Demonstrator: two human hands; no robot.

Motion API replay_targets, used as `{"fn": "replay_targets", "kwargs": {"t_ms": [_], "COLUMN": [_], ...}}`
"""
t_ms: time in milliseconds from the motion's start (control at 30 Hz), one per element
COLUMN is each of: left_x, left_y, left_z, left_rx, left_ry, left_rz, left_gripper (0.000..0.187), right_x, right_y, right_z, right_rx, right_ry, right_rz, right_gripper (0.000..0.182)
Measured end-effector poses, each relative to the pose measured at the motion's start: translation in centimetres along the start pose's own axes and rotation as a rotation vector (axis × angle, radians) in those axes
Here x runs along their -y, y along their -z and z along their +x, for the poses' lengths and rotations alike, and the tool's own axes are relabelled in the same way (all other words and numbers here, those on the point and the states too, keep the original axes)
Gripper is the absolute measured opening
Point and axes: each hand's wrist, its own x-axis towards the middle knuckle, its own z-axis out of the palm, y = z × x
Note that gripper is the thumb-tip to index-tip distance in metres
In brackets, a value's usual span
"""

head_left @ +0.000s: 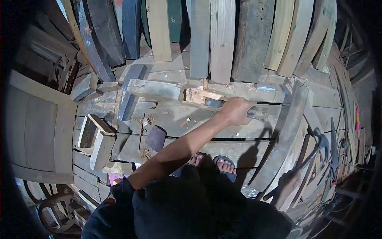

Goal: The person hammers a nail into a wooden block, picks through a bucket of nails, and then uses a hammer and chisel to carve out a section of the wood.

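My left hand (237, 111) reaches across in front of me, fingers wrapped round the rear of a long wooden hand plane (155, 89). The plane lies sideways to me over the planks, its pale wedge (211, 95) and dark iron (214, 103) showing just beyond my knuckles. At the right, my right hand (289, 185) is closed on the handle of a claw hammer (322, 144). The hammer's head points up and away from me. Light wood chips (186, 122) lie near the plane.
Tall boards (223, 40) lean along the far side. A thick beam (284, 139) slants between the plane and the hammer. An open wooden box frame (101, 141) and a dark sandpaper-like sheet (156, 138) lie left. A handsaw (334, 147) is at far right; my sandalled feet (225, 165) stand below.
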Motion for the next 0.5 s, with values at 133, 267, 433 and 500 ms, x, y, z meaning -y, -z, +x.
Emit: {"fn": "replay_targets", "kwargs": {"t_ms": [133, 267, 433, 500], "left_x": [0.1, 0.7, 0.6, 0.7], "left_y": [-0.3, 0.2, 0.4, 0.3], "left_z": [0.0, -0.2, -0.4, -0.3], "left_rx": [-0.014, 0.028, 0.042, 0.045], "left_ry": [-0.009, 0.023, 0.037, 0.044], "left_rz": [0.002, 0.0, -0.001, -0.004], "left_gripper": [0.034, 0.038, 0.037, 0.037], "right_x": [-2.0, -6.7, -3.8, 1.0], "right_y": [-3.2, -7.7, -3.4, -2.2], "right_z": [-1.5, -4.6, -2.1, -1.3], "right_rx": [-0.019, 0.315, 0.145, 0.16], "right_ry": [-0.063, 0.004, -0.129, -0.072], "right_rz": [0.167, -0.414, -0.363, -0.146], "right_gripper": [0.041, 0.041, 0.039, 0.034]}}
